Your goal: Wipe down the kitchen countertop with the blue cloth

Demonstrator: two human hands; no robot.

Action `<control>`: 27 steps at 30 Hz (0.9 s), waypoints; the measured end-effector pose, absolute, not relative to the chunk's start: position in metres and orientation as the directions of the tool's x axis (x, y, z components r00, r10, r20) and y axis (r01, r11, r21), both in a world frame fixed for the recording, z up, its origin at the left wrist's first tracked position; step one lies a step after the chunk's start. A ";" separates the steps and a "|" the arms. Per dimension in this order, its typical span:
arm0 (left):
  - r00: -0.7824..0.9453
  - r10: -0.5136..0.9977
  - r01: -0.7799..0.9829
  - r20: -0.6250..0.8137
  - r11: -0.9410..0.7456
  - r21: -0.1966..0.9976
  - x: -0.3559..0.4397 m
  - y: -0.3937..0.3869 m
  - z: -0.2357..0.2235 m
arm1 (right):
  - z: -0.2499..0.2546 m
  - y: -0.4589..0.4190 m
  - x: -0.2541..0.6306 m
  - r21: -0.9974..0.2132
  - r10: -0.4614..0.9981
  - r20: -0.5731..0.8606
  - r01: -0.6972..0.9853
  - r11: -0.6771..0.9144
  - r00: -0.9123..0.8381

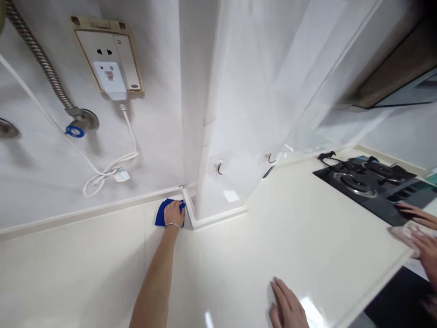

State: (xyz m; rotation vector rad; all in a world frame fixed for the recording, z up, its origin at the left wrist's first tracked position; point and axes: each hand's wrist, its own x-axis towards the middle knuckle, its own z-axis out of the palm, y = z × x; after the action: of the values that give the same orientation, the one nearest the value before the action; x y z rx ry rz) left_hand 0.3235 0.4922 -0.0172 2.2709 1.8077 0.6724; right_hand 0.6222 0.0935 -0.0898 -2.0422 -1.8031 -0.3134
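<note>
Left forearm (155,278); blue cloth (161,216) beneath its grip (173,214).

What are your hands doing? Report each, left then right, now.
Left hand: closed on the blue cloth, at the counter corner.
Right hand: open, nothing visible in it.

Above the left grip (174,214), a white wall (157,136) is seen; rightward, a hob (378,190) is set into the surface (273,237).

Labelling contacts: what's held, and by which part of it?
Left hand covers the blue cloth's middle and right side; gripped or merely pressed, can't tell. Right hand: nothing visibly held.
</note>
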 end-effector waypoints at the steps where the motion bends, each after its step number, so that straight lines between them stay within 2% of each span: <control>1: 0.173 0.955 0.884 0.241 -0.259 0.389 0.321 0.475 -0.018 | -0.087 0.094 0.619 -0.153 0.895 0.420 0.984 -0.092 0.149; 6: 0.268 0.937 0.874 0.225 -0.335 0.351 0.318 0.368 -0.020 | -0.082 0.096 0.609 -0.140 0.889 0.435 0.986 -0.092 0.145; 11: 0.422 0.881 0.814 0.215 -0.473 0.337 0.360 0.266 -0.023 | -0.083 0.096 0.605 -0.141 0.889 0.433 0.985 -0.096 0.148; 14: 0.521 0.826 0.747 0.216 -0.563 0.353 0.402 0.213 -0.029 | -0.084 0.097 0.607 -0.249 0.885 0.427 0.965 -0.085 0.188; 16: 0.600 0.771 0.667 0.216 -0.630 0.397 0.429 0.180 -0.034 | -0.087 0.096 0.613 -0.387 0.865 0.440 0.920 -0.058 0.240; 20: 0.763 0.613 0.465 0.205 -0.741 0.484 0.461 0.134 -0.037 | -0.093 0.091 0.632 -0.722 0.844 0.379 0.692 0.014 0.378; 22: 0.802 0.554 0.385 0.222 -0.764 0.517 0.461 0.125 -0.033 | -0.090 0.089 0.640 -0.818 0.844 0.307 0.575 -0.002 0.440; 25: 0.783 0.548 0.336 0.293 -0.770 0.543 0.438 0.123 -0.024 | -0.072 0.092 0.634 -0.807 0.838 0.328 0.591 0.007 0.437; 27: 0.688 0.644 0.431 0.334 -0.733 0.526 0.405 0.123 -0.019 | -0.055 0.099 0.615 -0.707 0.868 0.413 0.698 0.115 0.276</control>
State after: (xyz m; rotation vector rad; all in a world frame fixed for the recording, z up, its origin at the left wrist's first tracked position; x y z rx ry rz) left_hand 0.4052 0.1228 -0.0189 2.4913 0.8357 0.7137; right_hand 0.6149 0.0986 -0.0554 -1.6268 -1.4681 0.2327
